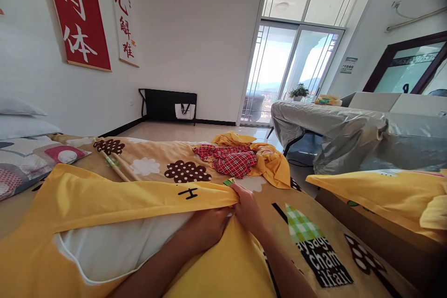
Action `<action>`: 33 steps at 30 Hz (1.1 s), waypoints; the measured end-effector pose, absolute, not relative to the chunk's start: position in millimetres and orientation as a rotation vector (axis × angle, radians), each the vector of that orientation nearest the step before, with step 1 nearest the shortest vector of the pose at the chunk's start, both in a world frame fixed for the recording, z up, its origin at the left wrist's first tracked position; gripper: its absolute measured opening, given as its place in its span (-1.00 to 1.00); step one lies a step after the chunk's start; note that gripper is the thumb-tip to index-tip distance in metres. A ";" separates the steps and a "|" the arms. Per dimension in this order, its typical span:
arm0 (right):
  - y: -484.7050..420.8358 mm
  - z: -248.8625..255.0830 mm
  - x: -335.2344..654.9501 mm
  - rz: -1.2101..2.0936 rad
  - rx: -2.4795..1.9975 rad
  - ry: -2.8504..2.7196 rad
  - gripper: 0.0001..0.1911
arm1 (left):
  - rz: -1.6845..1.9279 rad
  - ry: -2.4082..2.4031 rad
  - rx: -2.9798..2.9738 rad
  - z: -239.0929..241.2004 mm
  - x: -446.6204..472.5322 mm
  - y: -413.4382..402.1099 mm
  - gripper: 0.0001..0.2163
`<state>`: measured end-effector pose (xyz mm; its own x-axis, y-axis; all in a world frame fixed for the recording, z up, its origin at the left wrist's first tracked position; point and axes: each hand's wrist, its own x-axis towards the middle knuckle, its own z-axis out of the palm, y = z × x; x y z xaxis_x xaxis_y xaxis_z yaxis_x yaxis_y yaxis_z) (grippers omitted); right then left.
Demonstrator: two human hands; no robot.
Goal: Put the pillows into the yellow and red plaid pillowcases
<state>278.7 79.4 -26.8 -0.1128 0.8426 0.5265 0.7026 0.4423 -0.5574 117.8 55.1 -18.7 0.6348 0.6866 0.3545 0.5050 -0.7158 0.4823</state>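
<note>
The biggest thing is the bed, with a tan cover (174, 149) that has brown and white shapes on it. It fills the low part, from 9 o'clock round to 4 o'clock. The glass door (291, 70) is at 2 o'clock, and light comes in. The table (296, 111) is at 3 o'clock, with a shiny grey sheet over it. A red scroll (82, 18) with white writing hangs on the wall at 10 o'clock.

Next is the yellow pillowcase (115, 202). It lies on the bed, mostly at 8 o'clock, and its wide mouth is open. A soft white pillow (122, 242) shows inside, at 7 o'clock. A red checked cloth (235, 160) lies in a heap on the bed at 5 o'clock, with yellow cloth (274, 165) next to it at 4 o'clock.

The left hand (211, 228) is at 6 o'clock, curled up in a fist, partly under the flap, with yellow cloth bunched at its fingers. The right hand (247, 209) is just beside it, between 5 and 6 o'clock. It pinches the corner of the pillowcase tight. The smallest thing is a black letter H (187, 193) on the pillowcase at 7 o'clock.
</note>
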 end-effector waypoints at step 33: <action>75.3 -20.3 276.5 0.385 -1.304 -1.743 -0.68 | 0.770 0.829 2.128 -29.5 109.7 62.9 -0.64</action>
<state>276.5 75.3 -20.3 -0.0411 0.8824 0.4686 0.6026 0.3960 -0.6928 109.7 62.9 -29.5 0.6159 0.7428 0.2624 0.3162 -0.5382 0.7813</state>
